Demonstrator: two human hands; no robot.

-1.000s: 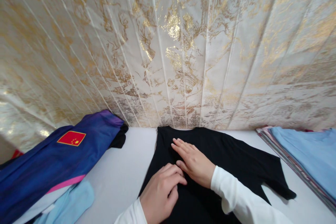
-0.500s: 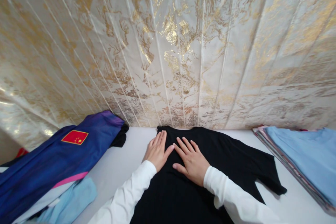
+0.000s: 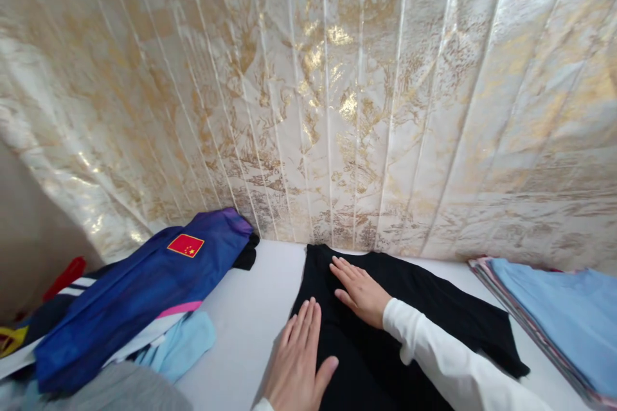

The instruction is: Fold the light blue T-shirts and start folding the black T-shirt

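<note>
A black short-sleeved T-shirt (image 3: 409, 282) lies spread on the white table in front of me, its left part folded inward. My left hand (image 3: 301, 359) rests flat along the shirt's left edge, fingers stretched out and pointing away from me. Farther up, near the neckline, my right hand (image 3: 361, 292) lies with its palm down and fingers extended on the cloth. Neither hand grips anything. One sleeve reaches out to the right, and the lower end of the shirt runs out of view.
On the left is a loose heap of clothes, with a blue garment (image 3: 144, 295) bearing a red flag patch on top. Folded clothes are stacked at the right under a light blue garment (image 3: 559, 308). A gold-patterned curtain (image 3: 328, 109) hangs behind the white table (image 3: 241, 308).
My left hand has slid down the shirt's left edge toward me. My right hand has stayed near the neckline. The view has shifted left, showing more of the clothes heap.
</note>
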